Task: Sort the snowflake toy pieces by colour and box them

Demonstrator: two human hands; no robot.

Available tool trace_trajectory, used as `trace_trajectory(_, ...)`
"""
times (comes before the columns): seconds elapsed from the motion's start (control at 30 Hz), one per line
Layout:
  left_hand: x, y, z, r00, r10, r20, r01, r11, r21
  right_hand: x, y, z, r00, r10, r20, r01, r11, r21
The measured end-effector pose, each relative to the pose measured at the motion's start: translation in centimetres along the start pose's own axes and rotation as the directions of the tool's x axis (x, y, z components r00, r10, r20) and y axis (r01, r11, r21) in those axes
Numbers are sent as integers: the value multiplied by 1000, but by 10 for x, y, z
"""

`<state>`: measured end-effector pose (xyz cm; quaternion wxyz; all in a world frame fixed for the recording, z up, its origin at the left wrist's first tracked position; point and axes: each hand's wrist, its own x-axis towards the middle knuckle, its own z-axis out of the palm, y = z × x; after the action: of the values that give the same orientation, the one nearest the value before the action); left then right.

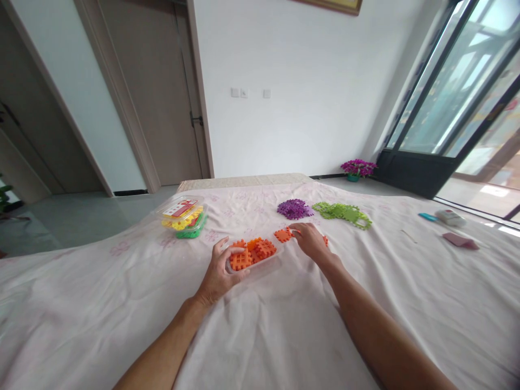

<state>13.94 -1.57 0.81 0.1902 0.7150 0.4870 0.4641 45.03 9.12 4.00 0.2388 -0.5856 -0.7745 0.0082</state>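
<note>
A clear plastic box [266, 266] filled with orange toothed plastic building pieces [242, 260] sits on the bed-like cloth surface in front of me. My left hand [221, 273] grips the box's left end, thumb at the near side and fingers over the far side. To the right of the box, my right hand [311, 241] has its fingertips closed on the edge of a flat orange piece [283, 234]. More orange [325, 240] shows just past that hand, partly covered by it.
Beyond my right hand lie a pile of purple pieces [293, 208] and a spread of green pieces [343, 213]. Stacked clear boxes [184, 214] with yellow and green pieces stand at the left. A pink cloth [460, 241], a whitish packet [450, 218] and a blue item [428, 216] are far right.
</note>
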Motion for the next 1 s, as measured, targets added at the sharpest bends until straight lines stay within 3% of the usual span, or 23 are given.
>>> trace_trajectory(0.1, 0, 2, -1, 1000, 4, 10, -3, 1000, -13, -4, -4, 10, 990, -116, 80, 120, 992, -48)
trace_trajectory(0.2, -1, 4, -2, 999, 2, 42, -1, 999, -32, -7, -11, 18, 977, -151, 150, 169, 979, -111)
trace_trajectory(0.47, -2, 6, -2, 998, -12, 60, 15, 998, -54, -6, -14, 12, 980, -84, 182, 111, 984, -140)
trace_trajectory(0.63, -1, 6, -2, 999, -11, 53, 14, 999, -47, -3, -9, 0, 971, -73, 229, 84, 996, -38)
trace_trajectory(0.8, -2, 5, -2, 999, 1, 44, 1, 999, -38, 0, -12, -13, 997, -21, 71, 13, 993, 116)
trace_trajectory(0.93, -2, 4, -2, 999, -3, 54, 5, 1000, -29, 1, -31, -27, 983, -50, -179, 105, 945, 311)
trace_trajectory(1.0, -2, 5, -1, 998, -10, 61, 12, 999, -37, 0, -46, -36, 966, -89, -243, 179, 907, 380)
